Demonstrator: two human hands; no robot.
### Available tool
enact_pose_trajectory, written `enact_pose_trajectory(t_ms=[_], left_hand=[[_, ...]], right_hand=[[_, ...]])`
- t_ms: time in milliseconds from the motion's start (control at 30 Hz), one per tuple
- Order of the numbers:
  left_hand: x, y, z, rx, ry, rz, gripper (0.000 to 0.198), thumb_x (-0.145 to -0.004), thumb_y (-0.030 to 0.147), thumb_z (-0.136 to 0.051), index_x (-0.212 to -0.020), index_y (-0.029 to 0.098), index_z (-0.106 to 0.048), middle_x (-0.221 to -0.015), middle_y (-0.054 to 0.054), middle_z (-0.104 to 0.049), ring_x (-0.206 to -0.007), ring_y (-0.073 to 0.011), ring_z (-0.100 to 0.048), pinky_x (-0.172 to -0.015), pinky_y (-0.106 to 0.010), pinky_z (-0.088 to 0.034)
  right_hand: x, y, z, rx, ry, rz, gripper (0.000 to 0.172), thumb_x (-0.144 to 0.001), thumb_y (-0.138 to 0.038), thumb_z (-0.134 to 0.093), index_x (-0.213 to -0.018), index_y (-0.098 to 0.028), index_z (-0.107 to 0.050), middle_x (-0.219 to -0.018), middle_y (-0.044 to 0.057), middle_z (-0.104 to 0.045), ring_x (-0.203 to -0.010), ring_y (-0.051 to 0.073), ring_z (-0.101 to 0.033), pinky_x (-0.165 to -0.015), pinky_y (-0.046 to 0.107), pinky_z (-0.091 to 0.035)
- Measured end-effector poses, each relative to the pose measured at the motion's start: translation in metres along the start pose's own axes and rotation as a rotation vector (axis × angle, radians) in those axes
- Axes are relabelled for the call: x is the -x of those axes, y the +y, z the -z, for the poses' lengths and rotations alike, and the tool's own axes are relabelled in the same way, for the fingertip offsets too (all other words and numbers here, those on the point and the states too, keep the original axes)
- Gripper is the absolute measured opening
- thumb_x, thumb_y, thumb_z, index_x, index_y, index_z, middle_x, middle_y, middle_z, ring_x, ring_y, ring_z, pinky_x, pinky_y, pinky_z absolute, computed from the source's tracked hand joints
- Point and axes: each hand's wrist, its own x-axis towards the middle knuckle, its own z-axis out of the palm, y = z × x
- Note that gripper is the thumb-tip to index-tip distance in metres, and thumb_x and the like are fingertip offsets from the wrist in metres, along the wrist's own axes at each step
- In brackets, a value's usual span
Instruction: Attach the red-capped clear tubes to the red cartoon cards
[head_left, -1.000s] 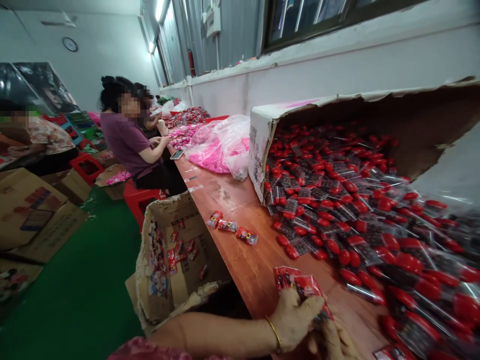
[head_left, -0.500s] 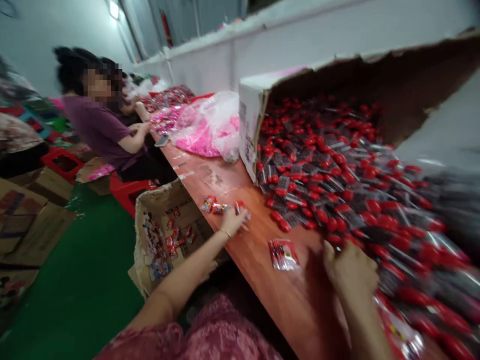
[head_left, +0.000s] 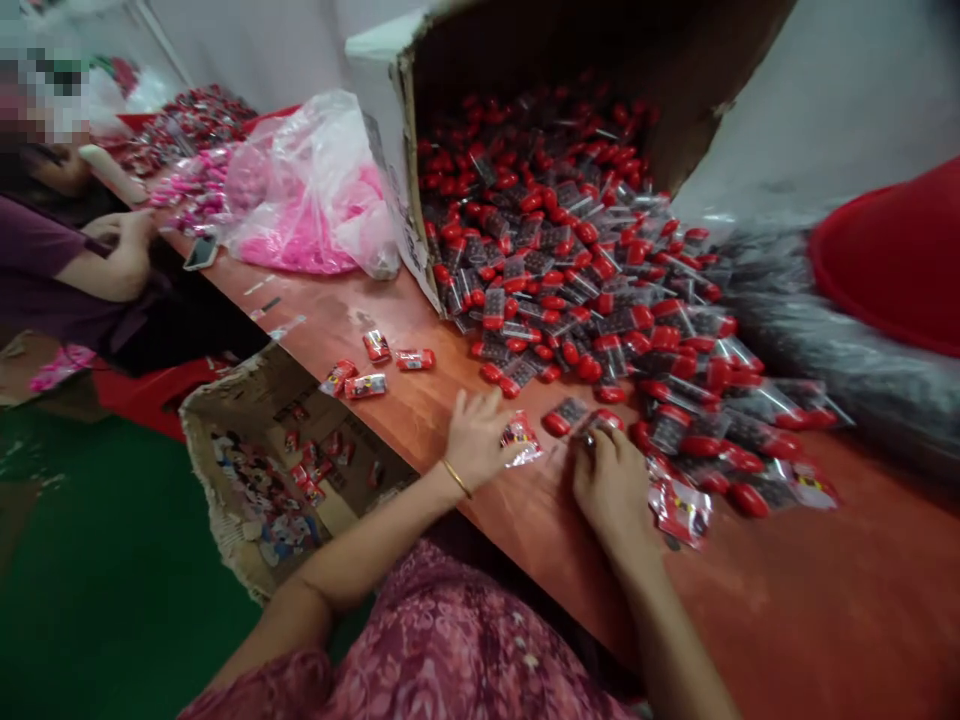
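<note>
My left hand (head_left: 480, 437) lies over the table with its thumb side on a flat, shiny red printed wrapper (head_left: 523, 440), gripping its near edge. My right hand (head_left: 609, 487) is bent down, with its fingertips on a small clear container with a red cap (head_left: 602, 420); the fingers partly cover it. Another red-capped clear container (head_left: 566, 415) lies between the hands. Under the right wrist are more red printed wrappers (head_left: 684, 510). Several wrapped red pieces (head_left: 365, 386) lie to the left of my left hand.
A tipped carton (head_left: 409, 150) spills a big heap of red-capped containers (head_left: 555, 260) onto the red table (head_left: 817, 600). To its left sit a clear bag of pink pieces (head_left: 315, 210) and a phone (head_left: 201, 253). An open carton (head_left: 217, 500) stands below the edge. A co-worker (head_left: 67, 260) sits at left.
My left hand has let go of a wrapped piece among the others and moved right to the wrapper. My right hand has come from the heap towards it. The view has swung right.
</note>
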Motion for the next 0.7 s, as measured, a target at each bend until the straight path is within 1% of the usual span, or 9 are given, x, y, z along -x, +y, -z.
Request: enact_pose_trajectory(t_ms=[67, 100, 200, 267, 333, 433, 533, 633, 700], left_hand=[[0.001, 0.008, -0.017, 0.062, -0.130, 0.030, 0.028, -0.082, 0.043, -0.053, -0.100, 0.030, -0.069, -0.125, -0.006, -0.060, -0.119, -0.0283, -0.047, -0.104, -0.054, -0.026], [0.000, 0.009, -0.024, 0.094, -0.165, 0.067, 0.026, -0.082, 0.043, -0.053, -0.099, 0.032, -0.069, -0.123, -0.004, -0.061, -0.120, -0.0281, -0.046, -0.103, -0.054, -0.028], [-0.005, 0.005, -0.033, 0.150, -0.160, 0.166, 0.023, -0.083, 0.039, -0.053, -0.096, 0.032, -0.071, -0.117, -0.003, -0.065, -0.121, -0.0274, -0.046, -0.105, -0.055, -0.025], [-0.007, 0.003, -0.031, 0.207, -0.115, 0.185, 0.021, -0.083, 0.038, -0.054, -0.092, 0.032, -0.072, -0.115, -0.001, -0.066, -0.120, -0.0269, -0.047, -0.105, -0.055, -0.025], [-0.007, 0.006, -0.024, 0.290, -0.038, 0.215, 0.020, -0.082, 0.039, -0.055, -0.091, 0.033, -0.072, -0.119, 0.000, -0.064, -0.123, -0.0264, -0.047, -0.106, -0.055, -0.024], [-0.006, 0.017, -0.007, 0.452, 0.075, 0.270, 0.021, -0.079, 0.041, -0.059, -0.094, 0.032, -0.071, -0.128, -0.002, -0.058, -0.127, -0.0264, -0.044, -0.108, -0.054, -0.022], [-0.005, 0.031, 0.006, 0.597, 0.114, 0.274, 0.022, -0.076, 0.038, -0.064, -0.095, 0.030, -0.071, -0.131, -0.005, -0.054, -0.128, -0.0261, -0.043, -0.110, -0.053, -0.020], [-0.002, 0.043, 0.007, 0.700, 0.149, 0.268, 0.023, -0.074, 0.036, -0.066, -0.095, 0.028, -0.071, -0.130, -0.009, -0.055, -0.126, -0.0244, -0.046, -0.110, -0.049, -0.021], [0.001, 0.047, 0.004, 0.751, 0.170, 0.281, 0.022, -0.073, 0.034, -0.068, -0.092, 0.025, -0.072, -0.122, -0.011, -0.060, -0.121, -0.0233, -0.051, -0.109, -0.045, -0.026]], right_hand=[[0.002, 0.002, 0.000, -0.051, 0.095, 0.053, 0.026, -0.086, -0.026, -0.045, -0.094, -0.008, -0.062, -0.099, 0.020, -0.063, -0.089, 0.029, -0.058, -0.076, 0.041, -0.047], [0.003, 0.004, -0.003, -0.081, 0.131, 0.099, 0.024, -0.086, -0.027, -0.046, -0.090, -0.009, -0.062, -0.094, 0.019, -0.063, -0.087, 0.029, -0.059, -0.074, 0.040, -0.047], [0.003, 0.010, -0.018, -0.178, 0.283, 0.205, 0.020, -0.084, -0.027, -0.050, -0.087, -0.013, -0.062, -0.090, 0.016, -0.066, -0.084, 0.028, -0.061, -0.073, 0.040, -0.048], [0.002, 0.009, -0.026, -0.293, 0.315, 0.231, 0.021, -0.083, -0.032, -0.051, -0.084, -0.014, -0.063, -0.087, 0.014, -0.068, -0.080, 0.027, -0.063, -0.075, 0.040, -0.048], [0.003, 0.002, -0.027, -0.444, 0.253, 0.113, 0.028, -0.082, -0.041, -0.051, -0.083, -0.015, -0.064, -0.083, 0.013, -0.069, -0.075, 0.025, -0.064, -0.073, 0.039, -0.049], [0.004, -0.016, -0.014, -0.712, -0.004, -0.288, 0.044, -0.079, -0.055, -0.049, -0.092, -0.016, -0.064, -0.082, 0.010, -0.069, -0.068, 0.023, -0.064, -0.064, 0.035, -0.050], [0.001, -0.032, 0.004, -0.979, -0.212, -0.613, 0.060, -0.068, -0.069, -0.051, -0.095, -0.017, -0.063, -0.086, 0.009, -0.070, -0.072, 0.024, -0.065, -0.064, 0.034, -0.051], [-0.005, -0.038, 0.016, -1.067, -0.255, -0.755, 0.061, -0.056, -0.072, -0.058, -0.082, -0.017, -0.064, -0.076, 0.006, -0.069, -0.070, 0.022, -0.063, -0.067, 0.034, -0.051], [-0.007, -0.039, 0.021, -1.090, -0.221, -0.792, 0.060, -0.054, -0.071, -0.061, -0.081, -0.018, -0.063, -0.071, 0.003, -0.067, -0.067, 0.020, -0.062, -0.067, 0.032, -0.051]])
